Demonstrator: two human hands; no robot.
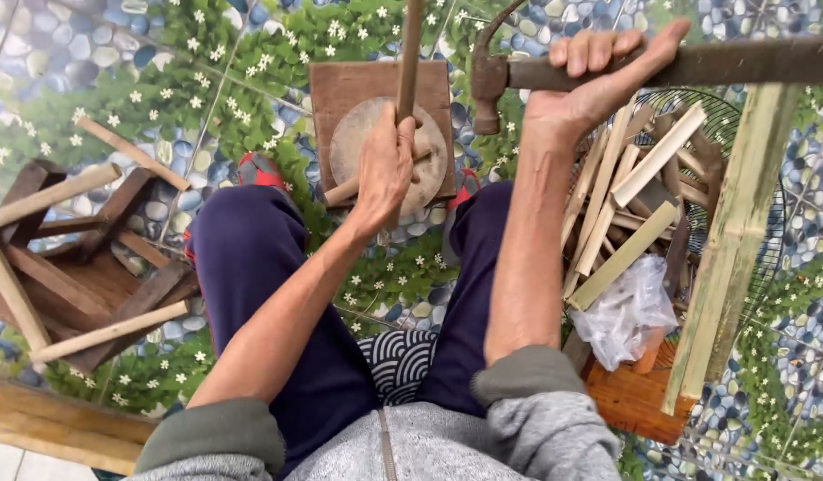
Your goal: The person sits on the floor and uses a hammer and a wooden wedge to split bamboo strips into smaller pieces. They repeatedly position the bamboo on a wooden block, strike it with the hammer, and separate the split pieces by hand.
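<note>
Left hand (387,169) clamps an upright stick (410,58) on the chopping block (340,89); right hand (590,80), at two o'clock, grips a raised hammer (490,78). A skewed blow could strike the fingers.

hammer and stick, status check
Right hand grips hammer, raised. Left hand holds stick upright on block. Nothing between them.

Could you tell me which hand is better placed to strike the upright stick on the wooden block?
Probably the right hand: it holds the hammer raised, while the left hand grips the stick.
</note>
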